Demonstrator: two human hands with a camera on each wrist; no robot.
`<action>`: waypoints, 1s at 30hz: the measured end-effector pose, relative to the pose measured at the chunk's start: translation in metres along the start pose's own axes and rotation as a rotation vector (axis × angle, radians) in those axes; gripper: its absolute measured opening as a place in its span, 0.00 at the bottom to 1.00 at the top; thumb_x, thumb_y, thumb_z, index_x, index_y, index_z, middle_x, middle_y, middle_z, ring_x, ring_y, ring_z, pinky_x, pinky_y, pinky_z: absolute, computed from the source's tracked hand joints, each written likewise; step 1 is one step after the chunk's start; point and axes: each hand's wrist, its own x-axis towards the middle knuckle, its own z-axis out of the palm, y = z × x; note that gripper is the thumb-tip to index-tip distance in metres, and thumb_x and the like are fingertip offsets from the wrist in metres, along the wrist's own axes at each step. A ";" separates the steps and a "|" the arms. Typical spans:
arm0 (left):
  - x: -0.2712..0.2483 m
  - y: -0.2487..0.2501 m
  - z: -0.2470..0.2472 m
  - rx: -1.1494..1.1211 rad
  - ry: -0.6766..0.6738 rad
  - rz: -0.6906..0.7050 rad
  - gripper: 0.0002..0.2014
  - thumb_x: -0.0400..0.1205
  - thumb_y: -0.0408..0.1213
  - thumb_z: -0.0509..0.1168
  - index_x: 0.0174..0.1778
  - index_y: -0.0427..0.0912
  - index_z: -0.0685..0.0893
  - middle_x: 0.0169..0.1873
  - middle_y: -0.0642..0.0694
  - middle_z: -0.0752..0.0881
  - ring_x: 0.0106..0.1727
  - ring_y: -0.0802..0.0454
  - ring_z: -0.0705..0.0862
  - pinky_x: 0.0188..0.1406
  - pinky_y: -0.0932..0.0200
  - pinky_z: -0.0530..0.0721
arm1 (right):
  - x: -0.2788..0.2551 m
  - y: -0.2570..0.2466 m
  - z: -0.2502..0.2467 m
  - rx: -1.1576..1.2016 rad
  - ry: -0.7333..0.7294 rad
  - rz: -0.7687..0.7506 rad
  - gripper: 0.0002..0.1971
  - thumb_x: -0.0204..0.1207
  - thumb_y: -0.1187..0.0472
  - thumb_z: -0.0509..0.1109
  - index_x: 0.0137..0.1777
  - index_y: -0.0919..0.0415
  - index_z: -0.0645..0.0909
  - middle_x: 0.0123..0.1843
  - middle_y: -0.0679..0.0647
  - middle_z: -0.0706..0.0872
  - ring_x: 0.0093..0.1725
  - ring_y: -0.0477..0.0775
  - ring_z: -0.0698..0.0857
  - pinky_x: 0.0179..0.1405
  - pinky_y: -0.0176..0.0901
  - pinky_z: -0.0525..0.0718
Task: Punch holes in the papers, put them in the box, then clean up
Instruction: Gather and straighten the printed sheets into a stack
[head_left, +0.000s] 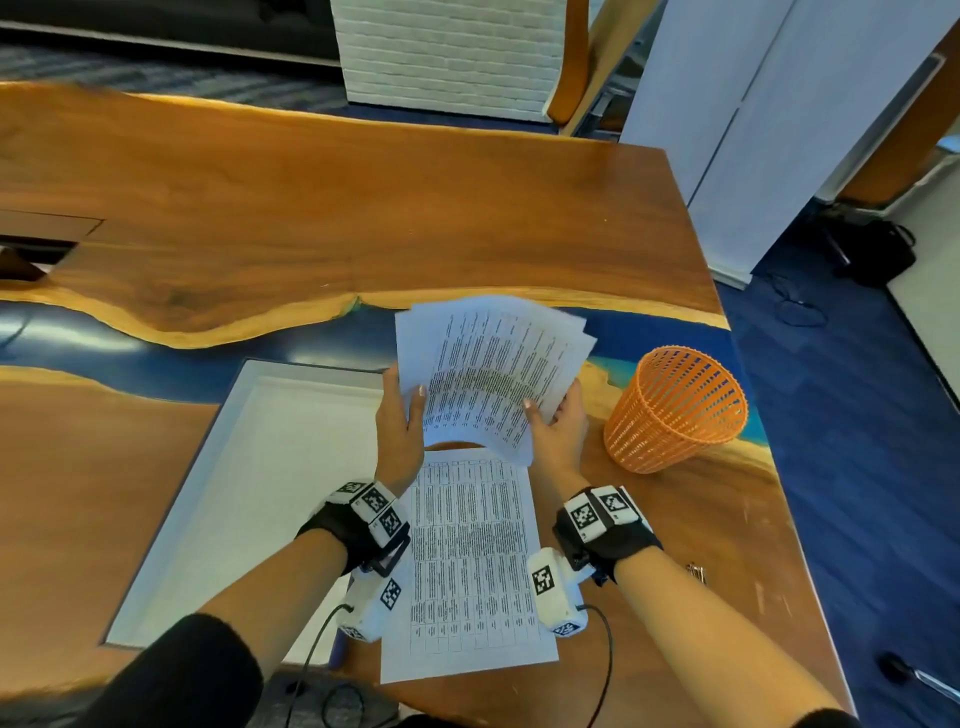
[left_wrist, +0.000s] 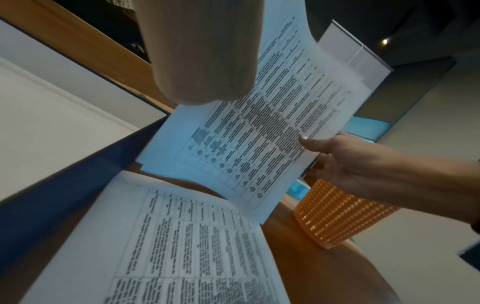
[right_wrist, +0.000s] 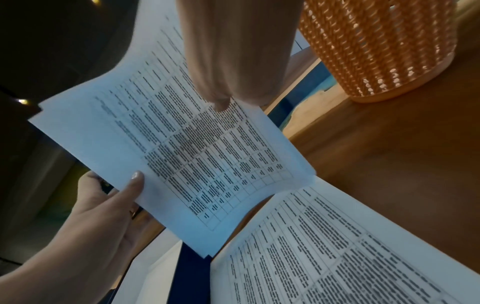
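**Two hands lift a sheaf of papers above the table**

Both hands hold one fanned stack of white printed papers (head_left: 493, 364) in the air, tilted, above the wooden table with a blue resin band (head_left: 311, 218). The left hand (head_left: 399, 431) has its grip closed on the stack's left edge, thumb on the printed face and fingers behind. The right hand (head_left: 558, 431) pinches the stack's right edge in the same way, thumb on top.

Just left of the hands lies a shallow white rectangular box with dark blue edges (head_left: 218, 467), flat on the table; what shows of its inside is bare white. To the right stands an orange slatted plastic basket (head_left: 675, 410), upright, near the table's right edge; its contents cannot be made out.

Below the raised stack, between the forearms, a single white sheet printed with a table of text (head_left: 467, 566) lies flat on the table, its left edge just beside the box. Each wrist wears a black strap carrying white marker blocks.

Beyond the table are blue carpet (head_left: 831, 467), a white brick-patterned panel (head_left: 447, 52) and a white partition (head_left: 753, 130). A dark bag (head_left: 878, 254) sits on the floor to the right.
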 end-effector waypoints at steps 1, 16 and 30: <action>-0.001 -0.003 0.000 0.010 -0.012 -0.001 0.17 0.88 0.28 0.53 0.74 0.34 0.64 0.57 0.53 0.82 0.52 0.75 0.83 0.49 0.79 0.81 | -0.001 0.003 -0.002 -0.004 -0.005 0.013 0.23 0.73 0.70 0.72 0.66 0.58 0.72 0.55 0.47 0.85 0.60 0.52 0.84 0.61 0.55 0.83; 0.005 -0.015 -0.004 0.033 -0.221 -0.138 0.31 0.85 0.28 0.60 0.82 0.35 0.54 0.77 0.39 0.70 0.76 0.44 0.73 0.75 0.55 0.75 | 0.000 0.013 0.000 -0.144 -0.098 0.067 0.16 0.81 0.71 0.59 0.67 0.63 0.73 0.64 0.60 0.83 0.61 0.53 0.81 0.66 0.58 0.80; 0.011 -0.022 -0.034 0.210 -0.170 -0.070 0.19 0.85 0.30 0.60 0.72 0.37 0.71 0.58 0.43 0.85 0.55 0.44 0.86 0.58 0.44 0.85 | -0.002 0.022 0.004 -0.219 -0.199 0.201 0.11 0.79 0.70 0.63 0.60 0.66 0.77 0.59 0.63 0.85 0.58 0.57 0.83 0.62 0.53 0.82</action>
